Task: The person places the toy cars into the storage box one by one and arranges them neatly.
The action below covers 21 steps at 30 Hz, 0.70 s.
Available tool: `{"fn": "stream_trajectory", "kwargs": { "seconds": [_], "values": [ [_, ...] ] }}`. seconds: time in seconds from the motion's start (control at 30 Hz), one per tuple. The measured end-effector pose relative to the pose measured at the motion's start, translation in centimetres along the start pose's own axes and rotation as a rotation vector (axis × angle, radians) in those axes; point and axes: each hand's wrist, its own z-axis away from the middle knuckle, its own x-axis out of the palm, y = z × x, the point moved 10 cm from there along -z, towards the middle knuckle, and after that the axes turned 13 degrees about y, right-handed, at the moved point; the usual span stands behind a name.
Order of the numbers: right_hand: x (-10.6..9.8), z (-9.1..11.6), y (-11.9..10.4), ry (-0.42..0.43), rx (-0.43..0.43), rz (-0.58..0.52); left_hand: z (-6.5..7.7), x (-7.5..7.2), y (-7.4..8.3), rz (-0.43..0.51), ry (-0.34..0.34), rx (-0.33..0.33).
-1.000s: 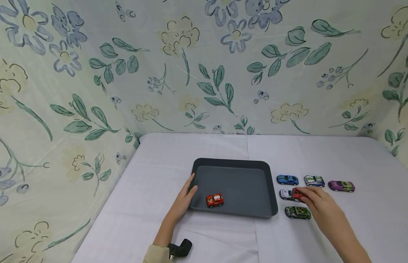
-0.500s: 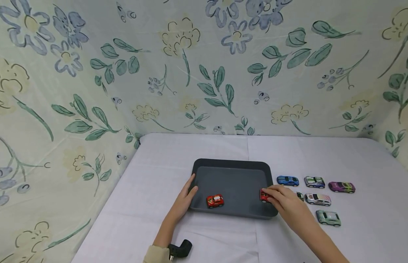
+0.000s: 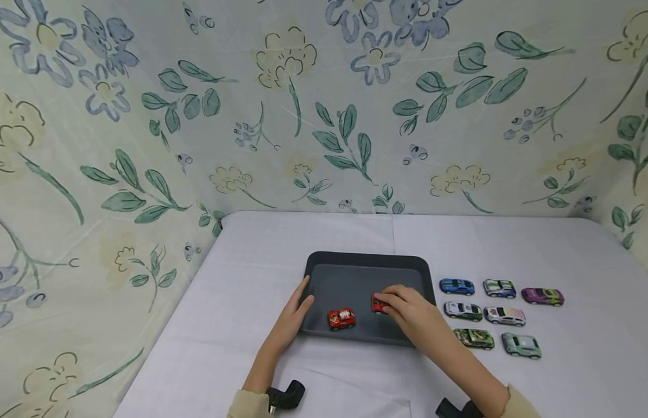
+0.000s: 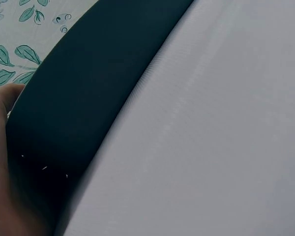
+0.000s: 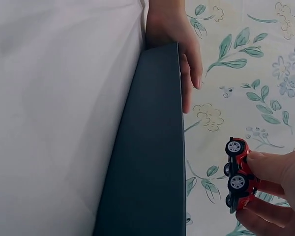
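Note:
A dark grey tray point(image 3: 366, 273) lies on the white table. At its left side my left hand point(image 3: 290, 319) holds the wall, thumb over the rim and fingers along the outside; the left wrist view shows part of this hand point(image 4: 2, 157) beside the dark wall. My right hand point(image 3: 415, 316) pinches a red toy car point(image 3: 378, 304) over the middle of the tray. Its black underside and wheels face the right wrist camera, where the car point(image 5: 237, 174) hangs above the rim between thumb and fingers. Another red toy car point(image 3: 341, 319) with white markings sits in the tray's front left.
Right of the tray, toy cars stand in rows: blue point(image 3: 457, 286), white-green point(image 3: 499, 288), purple point(image 3: 543, 296), white-black point(image 3: 463, 310), white point(image 3: 504, 316), camouflage-patterned point(image 3: 474, 338) and pale green point(image 3: 521, 345). Floral cloth point(image 3: 355, 116) hangs behind the table.
My right hand has lifted the red car from among the cars on the right and carried it left, over the tray's right wall to above its middle. The left hand stays at the tray.

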Motion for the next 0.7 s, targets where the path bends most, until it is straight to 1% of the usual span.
{"fn": "stream_trajectory", "kwargs": {
  "seconds": [0.13, 0.3, 0.57, 0.7],
  "values": [
    [1.4, -0.7, -0.7, -0.031, 0.012, -0.016, 0.0, 0.0, 0.0, 0.001, 0.002, -0.002],
    [3.3, -1.5, -1.4, -0.044, 0.019, -0.048, 0.0, 0.0, 0.0, 0.005, 0.002, 0.003],
    [7.4, -2.3, -1.9, -0.106, 0.048, -0.107, -0.1, 0.1, -0.1, 0.0, 0.001, -0.004],
    [9.1, -2.8, -2.1, -0.147, 0.068, -0.128, -0.2, 0.1, 0.0, 0.002, -0.001, -0.001]
  ]
}}
